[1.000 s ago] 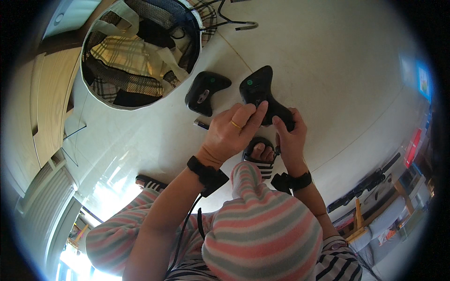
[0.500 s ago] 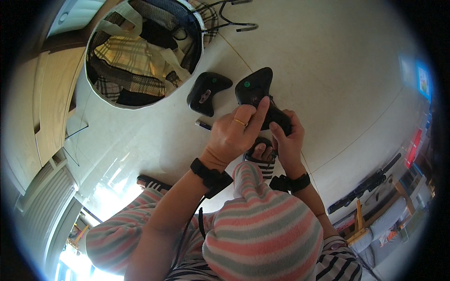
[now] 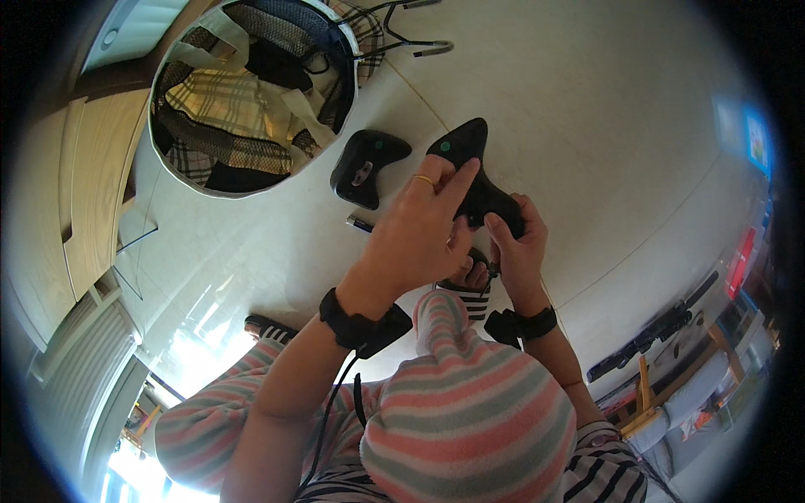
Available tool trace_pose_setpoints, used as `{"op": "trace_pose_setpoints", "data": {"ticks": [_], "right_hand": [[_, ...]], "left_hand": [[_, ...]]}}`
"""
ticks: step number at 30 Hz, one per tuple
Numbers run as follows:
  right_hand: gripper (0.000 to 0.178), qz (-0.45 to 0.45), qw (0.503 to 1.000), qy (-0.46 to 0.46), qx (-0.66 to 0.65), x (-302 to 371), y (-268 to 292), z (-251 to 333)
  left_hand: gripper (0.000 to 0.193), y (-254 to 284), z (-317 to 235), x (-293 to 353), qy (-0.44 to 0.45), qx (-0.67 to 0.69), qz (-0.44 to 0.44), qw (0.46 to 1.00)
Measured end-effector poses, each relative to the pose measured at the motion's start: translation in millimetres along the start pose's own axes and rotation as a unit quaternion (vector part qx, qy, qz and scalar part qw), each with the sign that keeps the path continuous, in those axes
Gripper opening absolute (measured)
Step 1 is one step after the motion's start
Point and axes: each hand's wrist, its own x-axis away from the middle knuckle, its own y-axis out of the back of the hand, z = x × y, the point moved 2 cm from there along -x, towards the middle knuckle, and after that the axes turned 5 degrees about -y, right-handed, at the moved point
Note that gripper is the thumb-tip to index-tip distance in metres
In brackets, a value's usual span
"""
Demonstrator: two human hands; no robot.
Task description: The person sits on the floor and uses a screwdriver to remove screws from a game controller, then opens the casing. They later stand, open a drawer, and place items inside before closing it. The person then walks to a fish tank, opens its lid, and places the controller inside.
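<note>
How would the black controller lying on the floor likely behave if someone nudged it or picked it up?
The black controller on the floor looks like rigid moulded plastic, so probably stiff, not floppy. Its curved, two-pronged shape suggests it would slide or pivot rather than roll. It seems light for its size, judging by how easily both hands hold the similar held controller.

Bright floor glare, dark fisheye rim

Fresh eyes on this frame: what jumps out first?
Both hands meet at centre on a black boomerang-shaped controller with a green dot: the left hand lies over its middle, the right hand grips its lower end. A second black controller lies on the pale floor just left of it. At upper left stands a round white mesh basket holding plaid cloth.
</note>
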Motion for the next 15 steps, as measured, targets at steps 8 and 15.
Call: {"op": "trace_pose_setpoints", "data": {"ticks": [8,15], "right_hand": [[0.02,0.012,1.0,0.009,-0.011,2,2,1],[0.02,0.033,0.999,-0.029,-0.027,4,2,-1]], "left_hand": [[0.063,-13,27,2,0.128,0.161,-0.116,0.972],[0.086,-21,30,3,0.163,0.317,0.027,0.934]]}}
